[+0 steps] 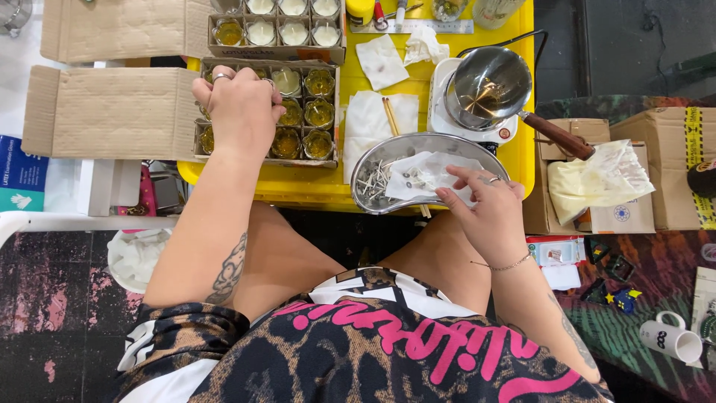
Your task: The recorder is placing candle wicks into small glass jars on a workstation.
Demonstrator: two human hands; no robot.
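Note:
My left hand [239, 108] reaches into a cardboard box [112, 112] of small amber glass cups [319, 113] on the yellow table, its fingers curled down over the cups at the box's left side; whether it grips one is hidden. My right hand [485, 203] hovers at the near right rim of a kidney-shaped metal tray [373, 160], fingertips touching a white paper towel [425, 173] that lies in it. Several small metal-based wicks [373, 181] lie in the tray's left half.
A second box [276, 30] of cups filled with white wax stands behind. A metal pot [485, 86] with a wooden handle sits on a white hotplate at the right. Tissues [380, 61], two wooden sticks [391, 116], cardboard boxes [660, 168] and a white mug [671, 339] surround.

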